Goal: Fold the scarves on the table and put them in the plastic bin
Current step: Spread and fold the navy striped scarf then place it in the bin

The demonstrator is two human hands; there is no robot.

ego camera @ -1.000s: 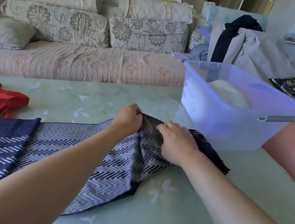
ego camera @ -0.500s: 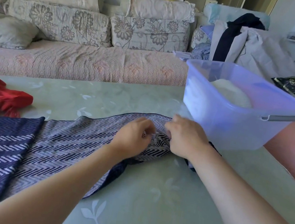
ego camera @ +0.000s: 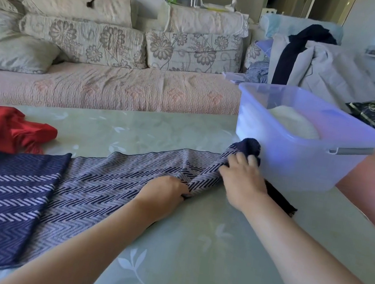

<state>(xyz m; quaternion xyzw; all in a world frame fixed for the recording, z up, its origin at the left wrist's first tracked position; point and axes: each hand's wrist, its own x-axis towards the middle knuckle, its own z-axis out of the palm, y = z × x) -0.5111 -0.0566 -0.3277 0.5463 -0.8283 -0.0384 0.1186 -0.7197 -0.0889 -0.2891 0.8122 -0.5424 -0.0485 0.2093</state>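
hands (ego camera: 201,184) bunch woven herringbone scarf (ego camera: 100,176)

The table (ego camera: 186,254) lies open beyond the striped scarf (ego camera: 105,177) and along its near edge. The plastic bin (ego camera: 302,167) blocks the right side

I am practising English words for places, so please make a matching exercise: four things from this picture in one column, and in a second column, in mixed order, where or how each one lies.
Things:
1. red scarf
2. navy patterned scarf
3. plastic bin
4. white cloth

Places or states:
A. lies inside the bin
B. bunched at the far left of the table, untouched
C. stretched along the table, held by the left hand and the right hand
D. stands at the table's right side

Pairs: 1-B, 2-C, 3-D, 4-A
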